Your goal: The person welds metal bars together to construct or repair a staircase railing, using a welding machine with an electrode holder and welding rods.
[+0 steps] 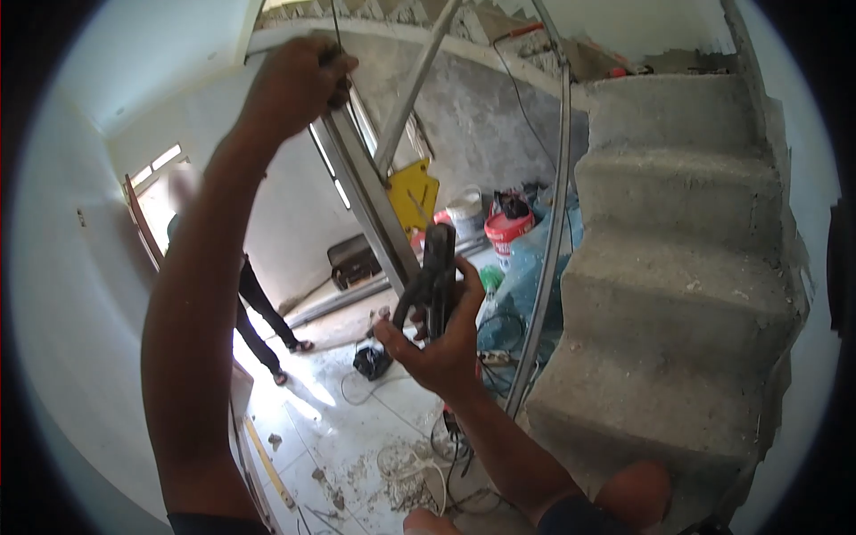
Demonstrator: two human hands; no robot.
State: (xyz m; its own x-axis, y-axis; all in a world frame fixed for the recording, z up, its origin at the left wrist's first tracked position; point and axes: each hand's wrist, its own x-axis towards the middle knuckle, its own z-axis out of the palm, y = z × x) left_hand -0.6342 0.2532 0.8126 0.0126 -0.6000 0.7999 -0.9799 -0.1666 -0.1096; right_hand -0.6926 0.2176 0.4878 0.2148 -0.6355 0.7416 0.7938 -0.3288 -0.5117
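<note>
My left hand (303, 82) is raised at the upper left, fingers closed around the top of a grey steel tube (359, 192) that slants down to the right. A thin dark line runs upward just above those fingers. In my right hand (453, 343) is a black welding electrode holder (438, 267), held upright beside the tube's lower part. A thin rod shows at the holder's upper end. Behind it, a yellow magnetic welding square (413, 193) sits against the steel frame, where a second tube (417, 85) slants up to the right.
Bare concrete stairs (678, 276) rise on the right, with a thin steel upright (546, 294) before them. Buckets (509, 234), plastic sheeting and cables lie behind. A person (259, 316) stands at the left. Rubble (415, 490) and a black toolbox (354, 261) are on the floor.
</note>
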